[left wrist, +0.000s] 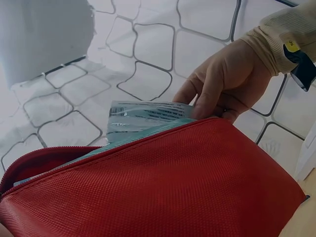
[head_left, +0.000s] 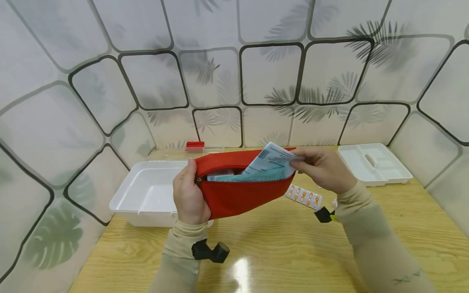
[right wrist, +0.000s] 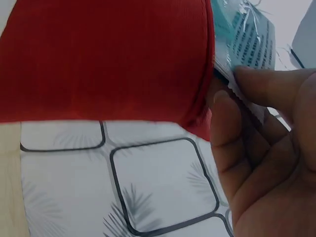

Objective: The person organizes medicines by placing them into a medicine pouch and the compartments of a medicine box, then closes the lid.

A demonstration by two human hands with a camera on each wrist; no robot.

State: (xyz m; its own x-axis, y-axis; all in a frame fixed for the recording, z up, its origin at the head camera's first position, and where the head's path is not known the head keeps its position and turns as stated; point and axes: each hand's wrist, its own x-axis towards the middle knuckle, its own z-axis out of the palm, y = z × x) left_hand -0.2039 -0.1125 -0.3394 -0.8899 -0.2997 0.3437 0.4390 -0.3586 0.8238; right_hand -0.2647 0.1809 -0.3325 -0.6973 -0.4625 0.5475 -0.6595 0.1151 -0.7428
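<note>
A red zippered pouch (head_left: pixel 242 199) is held up above the table with its zip open. My left hand (head_left: pixel 188 195) grips the pouch's left end, thumb at the opening's edge. At the right end of the opening, my right hand (head_left: pixel 326 169) pinches the corner of a clear packet with printed text (head_left: pixel 272 154), which sticks partly out of the pouch. Teal wrapping (head_left: pixel 265 175) shows below the print. Further left inside lies a small white-and-blue item (head_left: pixel 221 174), mostly hidden. In the right wrist view, thumb and fingers (right wrist: pixel 229 128) meet at the packet's edge (right wrist: pixel 254 44).
An open white plastic box (head_left: pixel 146 191) stands at the left, behind the pouch. Behind it is a clear lid with a red latch (head_left: pixel 195 145). A blister pack of orange pills (head_left: pixel 303 197) lies under my right hand. A white compartment tray (head_left: pixel 373 162) sits back right.
</note>
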